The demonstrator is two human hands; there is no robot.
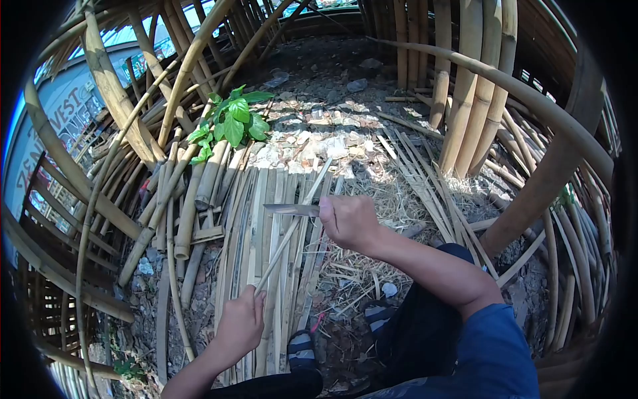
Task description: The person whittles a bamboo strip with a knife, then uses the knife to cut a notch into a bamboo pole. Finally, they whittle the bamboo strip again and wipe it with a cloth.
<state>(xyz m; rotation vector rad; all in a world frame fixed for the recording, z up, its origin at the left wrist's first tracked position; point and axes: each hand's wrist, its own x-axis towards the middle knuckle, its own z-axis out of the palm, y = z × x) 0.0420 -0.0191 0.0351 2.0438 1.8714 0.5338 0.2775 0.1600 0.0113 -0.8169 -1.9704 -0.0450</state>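
My right hand (349, 223) is wrapped round the handle of a knife (290, 209), whose blade points left. Thumb and fingers of my left hand (240, 322) grip the lower end of a thin bamboo strip (292, 229), which slants up and to the right. The knife blade crosses over this strip in the view, near its middle. Beneath both hands lies a layer of long split bamboo slats (262, 266), running away from my feet. The knife's handle is mostly hidden in my fist.
Shavings (352, 272) litter the ground right of the slats. More split strips (425, 179) lie further right. Thick upright bamboo poles (468, 100) stand at the back right, and a curved pole (512, 83) arches across there. A green leafy plant (232, 120) grows beyond the bamboo pieces at left.
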